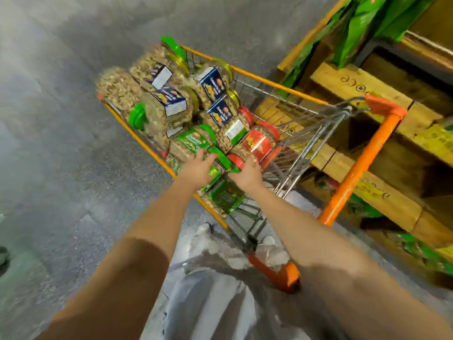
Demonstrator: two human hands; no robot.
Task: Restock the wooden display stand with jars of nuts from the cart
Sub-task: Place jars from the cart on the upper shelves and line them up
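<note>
Orange cart handle (360, 165); green-, red-, blue-labelled jars (193, 141); yellowish wooden stand (362, 87).

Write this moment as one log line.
phase: reaching into cart | left hand: open, over green-label jar | right hand: open, near red-label jar | wooden stand: right of cart

"Pistachios" on green-labelled jar (193, 141)

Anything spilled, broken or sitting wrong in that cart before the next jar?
No spill or breakage shows. The clear plastic nut jars lie heaped on their sides above the rim of the orange-rimmed wire cart.
</note>
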